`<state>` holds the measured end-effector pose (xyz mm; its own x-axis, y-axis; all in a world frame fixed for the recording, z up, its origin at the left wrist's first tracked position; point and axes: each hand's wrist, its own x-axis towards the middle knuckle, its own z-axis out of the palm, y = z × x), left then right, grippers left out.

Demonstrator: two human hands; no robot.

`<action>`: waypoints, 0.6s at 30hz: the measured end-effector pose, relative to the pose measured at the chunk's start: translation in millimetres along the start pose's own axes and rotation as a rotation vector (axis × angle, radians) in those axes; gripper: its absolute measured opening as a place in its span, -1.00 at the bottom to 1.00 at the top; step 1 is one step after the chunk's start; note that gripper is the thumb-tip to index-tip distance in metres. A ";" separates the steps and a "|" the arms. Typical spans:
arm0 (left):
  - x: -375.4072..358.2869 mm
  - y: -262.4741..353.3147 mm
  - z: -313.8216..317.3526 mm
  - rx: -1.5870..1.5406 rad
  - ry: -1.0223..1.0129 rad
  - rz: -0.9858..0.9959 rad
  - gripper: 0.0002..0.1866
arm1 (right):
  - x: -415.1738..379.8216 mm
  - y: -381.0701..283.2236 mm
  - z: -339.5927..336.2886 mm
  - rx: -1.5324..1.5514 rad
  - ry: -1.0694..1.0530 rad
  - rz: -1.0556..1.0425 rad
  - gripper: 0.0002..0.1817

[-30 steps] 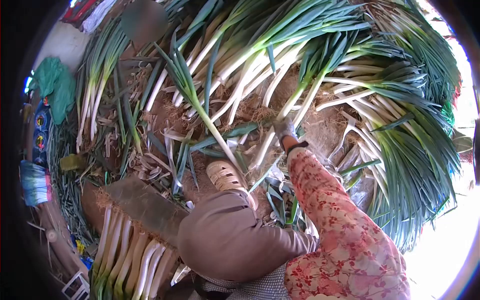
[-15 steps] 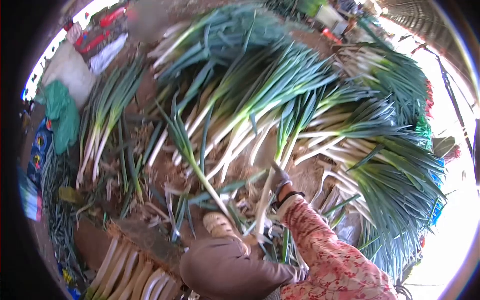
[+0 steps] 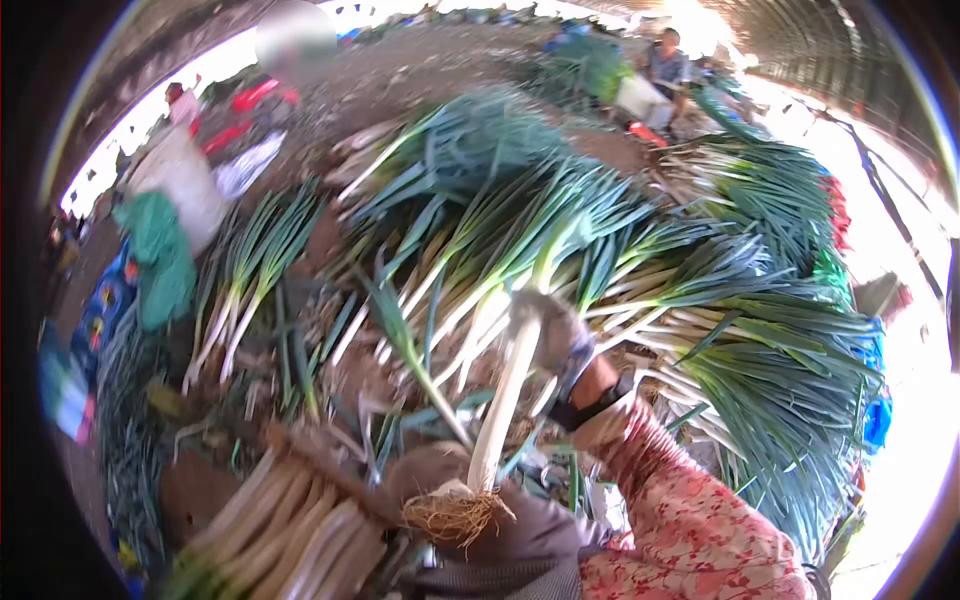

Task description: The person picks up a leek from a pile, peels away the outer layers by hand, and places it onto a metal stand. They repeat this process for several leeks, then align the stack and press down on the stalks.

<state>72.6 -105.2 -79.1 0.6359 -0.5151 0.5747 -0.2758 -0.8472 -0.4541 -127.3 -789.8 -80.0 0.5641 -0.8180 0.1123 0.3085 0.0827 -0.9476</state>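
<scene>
My right hand [image 3: 556,338], in a greyish glove and blurred by motion, is closed round the stalk of a leek [image 3: 506,395]. The leek is tilted, its green top up toward the pile and its bushy roots hanging over my knee [image 3: 530,525]. Behind the hand lies a broad pile of leeks [image 3: 540,200], white ends toward me. At the lower left, a group of thick white leek stalks [image 3: 290,530] lies side by side. Nowhere in the view does my left hand appear.
More leeks [image 3: 790,390] are heaped at the right, and a small bunch [image 3: 245,280] lies at the left. A green plastic bag [image 3: 160,260] rests by a pale sack [image 3: 180,185]. Another person [image 3: 667,70] sits at the back. Loose leaves and trimmings litter the ground.
My right hand has lifted the leek up and toward me, its roots now showing over my knee. The view has tilted up, bringing the background and other people into sight.
</scene>
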 end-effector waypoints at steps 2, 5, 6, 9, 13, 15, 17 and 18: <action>-19.0 -17.4 -12.4 0.025 0.044 0.043 -0.66 | 12.0 -18.8 26.6 -0.224 -0.139 -0.194 -0.74; -37.8 -25.0 -34.2 0.031 0.019 0.020 -0.65 | 21.3 -75.9 74.5 0.564 -0.473 0.308 -0.66; -33.6 -17.6 -40.9 0.025 0.016 -0.033 -0.64 | 25.4 -93.2 95.4 0.610 -0.549 0.386 -0.64; -27.6 -6.7 -55.2 -0.066 0.045 -0.197 -0.82 | 42.9 -115.7 177.0 -0.168 -0.682 -0.144 -0.59; -22.8 -1.8 -60.7 -0.083 0.063 -0.225 -0.85 | 22.0 -110.1 279.6 -0.635 -0.635 -0.741 -0.57; -23.8 -2.6 -60.0 -0.081 0.056 -0.252 -0.85 | -36.4 -103.6 340.6 -0.538 -0.678 -0.847 -0.55; -24.7 -3.7 -59.2 -0.096 0.076 -0.250 -0.86 | -99.9 -77.9 388.3 -0.424 -0.794 -0.911 -0.53; -25.9 -2.9 -59.0 -0.092 0.077 -0.261 -0.86 | -130.2 -54.7 404.7 -0.387 -0.870 -0.916 -0.52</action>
<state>14.4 -97.2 -52.5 0.6386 -0.2838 0.7153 -0.1767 -0.9588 -0.2227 92.3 -457.5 78.2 0.6190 0.1522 0.7705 0.6839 -0.5868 -0.4336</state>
